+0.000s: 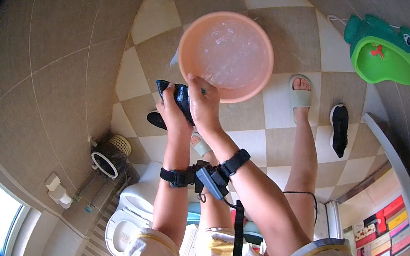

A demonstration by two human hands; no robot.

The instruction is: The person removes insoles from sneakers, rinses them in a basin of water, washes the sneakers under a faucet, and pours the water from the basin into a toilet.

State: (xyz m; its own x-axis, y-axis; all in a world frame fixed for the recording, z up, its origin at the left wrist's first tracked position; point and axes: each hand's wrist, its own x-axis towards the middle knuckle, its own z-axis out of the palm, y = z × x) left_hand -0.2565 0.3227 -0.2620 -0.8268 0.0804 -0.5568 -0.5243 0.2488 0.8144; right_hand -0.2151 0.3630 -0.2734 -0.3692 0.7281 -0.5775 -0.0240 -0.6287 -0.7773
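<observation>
Both hands grip one black shoe (180, 98) beside the pink basin (226, 54) of water; left hand (170, 109) wraps its underside; right hand (203, 104) clasps its top.

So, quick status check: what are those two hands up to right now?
Left hand and right hand both grip a black shoe. Shoe held beside the pink basin rim. Nothing blocking.

Shoe (180, 98) in both hands (192, 107), basin (226, 52) beyond, toilet (131, 212) left
</observation>
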